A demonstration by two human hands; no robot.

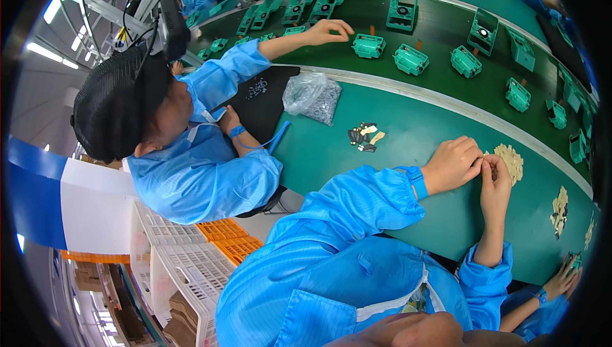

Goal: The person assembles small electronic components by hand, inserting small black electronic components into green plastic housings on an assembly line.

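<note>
Cream pieces (512, 163) heaped just beside the fingertips of the right hand (496, 187), likely for quick reach; left hand (451, 164) meets it, both hands' fingers pinched closed, perhaps for fine control, can't tell on what.

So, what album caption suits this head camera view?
Left hand and right hand close together beside pale pieces on a green bench, a co-worker reaching over a belt.

Cream pieces (509, 164): small, flat-looking, loose, overlapping in irregular heap, right of frame centre, mid-height; individual poses unclear.
</note>
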